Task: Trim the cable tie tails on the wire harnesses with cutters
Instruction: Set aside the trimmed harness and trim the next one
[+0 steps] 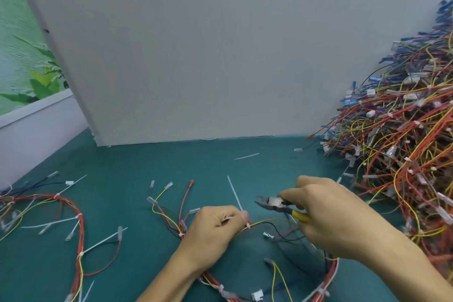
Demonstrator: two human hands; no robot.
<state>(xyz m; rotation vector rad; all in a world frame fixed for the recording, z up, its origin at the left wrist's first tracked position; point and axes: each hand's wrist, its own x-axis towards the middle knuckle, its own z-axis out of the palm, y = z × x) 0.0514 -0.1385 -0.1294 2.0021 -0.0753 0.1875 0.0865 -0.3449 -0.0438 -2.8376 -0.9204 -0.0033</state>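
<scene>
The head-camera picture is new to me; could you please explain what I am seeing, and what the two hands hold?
There is no machine: a person wears one camera on the head, looking down at their own hands. The left hand pinches a wire harness at a cable tie, whose white tail sticks up. The right hand grips yellow-handled cutters, jaws open, beside that tail. On the green table lie another harness with long untrimmed tails at the left, a loose white strip, and a big pile of harnesses at the right. A white board stands behind.
</scene>
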